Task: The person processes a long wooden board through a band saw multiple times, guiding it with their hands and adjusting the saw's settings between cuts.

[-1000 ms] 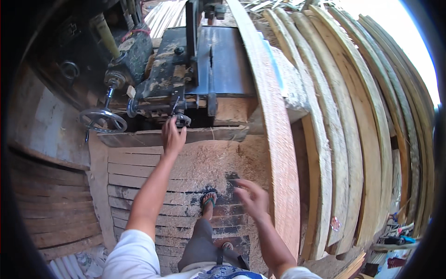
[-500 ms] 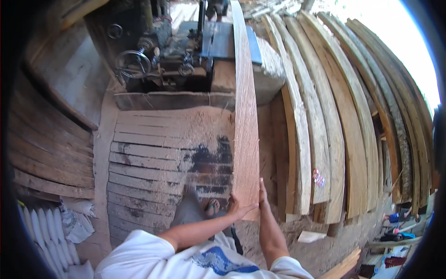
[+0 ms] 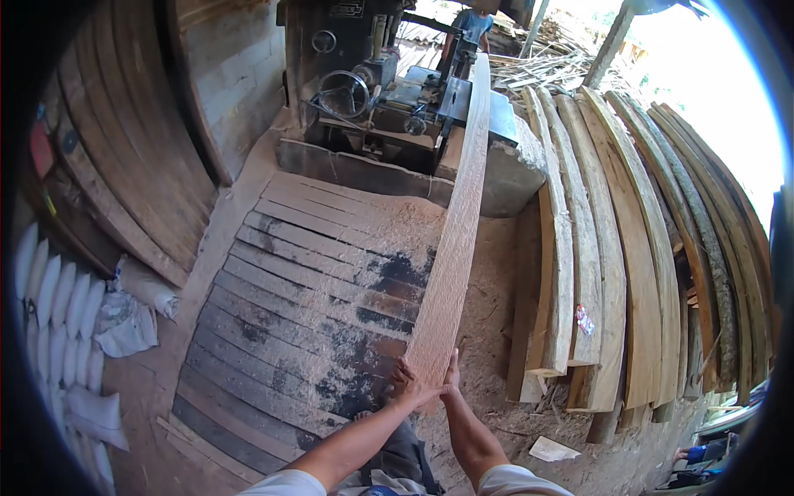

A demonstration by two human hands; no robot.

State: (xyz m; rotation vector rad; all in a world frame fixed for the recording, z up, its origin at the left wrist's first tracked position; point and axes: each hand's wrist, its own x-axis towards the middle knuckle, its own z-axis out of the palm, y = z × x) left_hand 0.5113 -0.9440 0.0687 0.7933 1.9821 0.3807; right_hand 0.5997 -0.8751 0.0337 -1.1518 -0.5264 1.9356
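Observation:
A long, pale, rough wooden board (image 3: 447, 273) runs from near my body up to the woodworking machine (image 3: 376, 116), its far part over the machine's table. My left hand (image 3: 411, 382) grips the board's near end, thumb across its face and fingers at the left edge. Opposite it, my right hand (image 3: 451, 376) is closed on the right edge. The machine has chrome handwheels and a dark housing. Its table surface is partly hidden by the board.
Long rough timbers (image 3: 615, 248) lie in rows on the right. A co-worker (image 3: 471, 26) stands behind the machine. Leaning planks (image 3: 124, 149) and white sacks (image 3: 64, 306) line the left. Sawdust covers the slatted floor (image 3: 298, 289). A post (image 3: 608, 54) stands at the back.
My hands left the machine's adjustment area and took hold of the board. The view moved back from the machine and tilted up. The board now slants rightward, and the co-worker came into view.

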